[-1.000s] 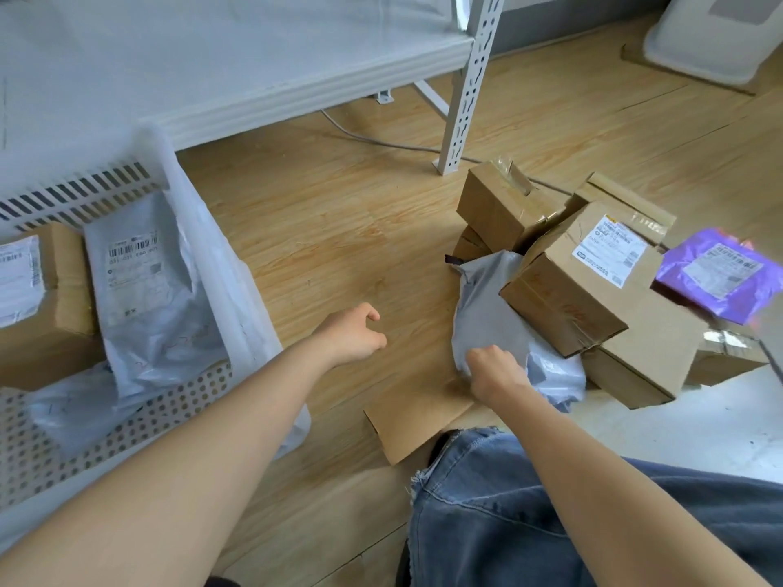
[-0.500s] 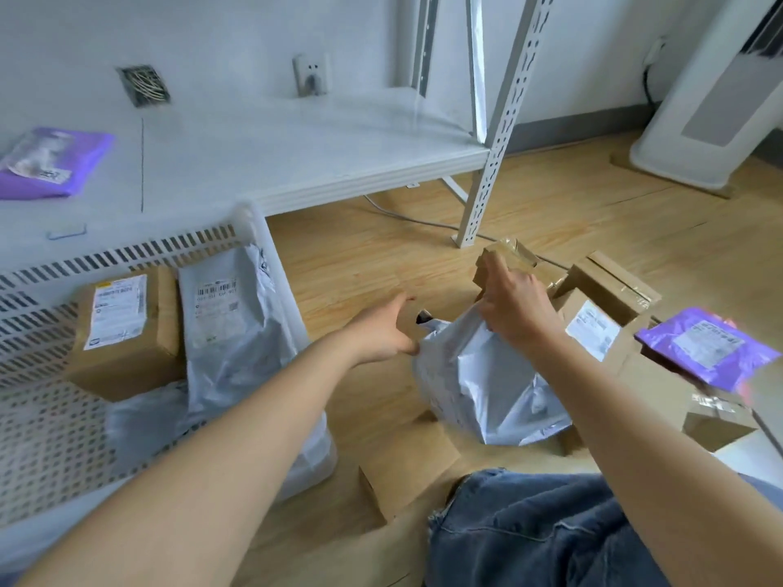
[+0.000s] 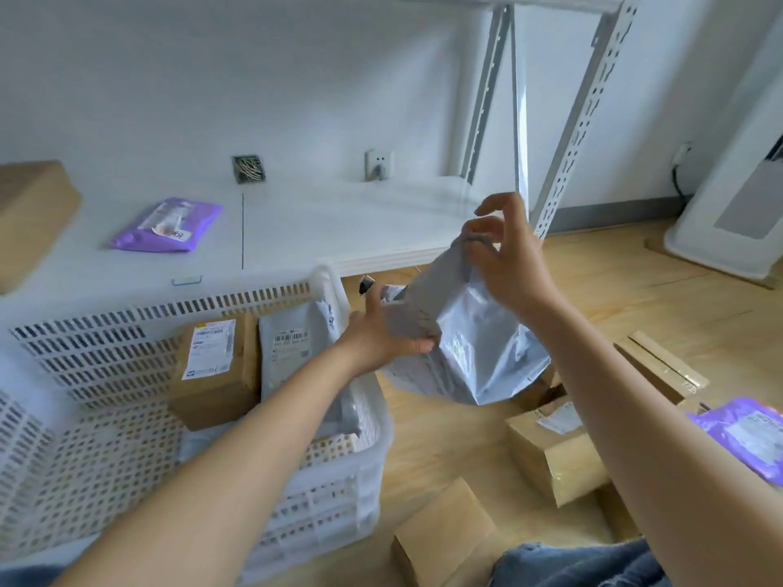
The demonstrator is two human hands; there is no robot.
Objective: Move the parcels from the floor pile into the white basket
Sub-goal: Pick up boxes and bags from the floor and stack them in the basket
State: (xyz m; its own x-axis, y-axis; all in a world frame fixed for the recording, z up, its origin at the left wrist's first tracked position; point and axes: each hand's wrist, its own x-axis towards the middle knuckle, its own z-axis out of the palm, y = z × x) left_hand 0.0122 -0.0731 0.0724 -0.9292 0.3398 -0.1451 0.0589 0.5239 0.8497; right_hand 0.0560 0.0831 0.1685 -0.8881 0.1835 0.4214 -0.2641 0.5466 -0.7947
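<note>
A grey plastic mailer bag point(image 3: 470, 345) hangs in the air just right of the white basket point(image 3: 127, 332). My right hand point(image 3: 504, 260) pinches its top edge from above. My left hand point(image 3: 381, 336) grips its left side, thumb on the front. Inside the basket lie a cardboard box point(image 3: 216, 370) with a white label and a grey mailer point(image 3: 292, 358). The floor pile at the right holds cardboard boxes point(image 3: 551, 455) and a purple mailer point(image 3: 741, 434). A small brown box point(image 3: 445, 540) lies on the floor near my knee.
A low white shelf point(image 3: 339, 230) behind the basket carries a purple mailer point(image 3: 169, 226) and a cardboard box point(image 3: 29, 213). White perforated rack uprights point(image 3: 580, 116) rise at the shelf's right corner. A white appliance point(image 3: 733, 213) stands at the far right on the wooden floor.
The grey mailer has been lifted off the floor pile and carried up and left toward the basket. My left hand, empty before, now grips the bag's side.
</note>
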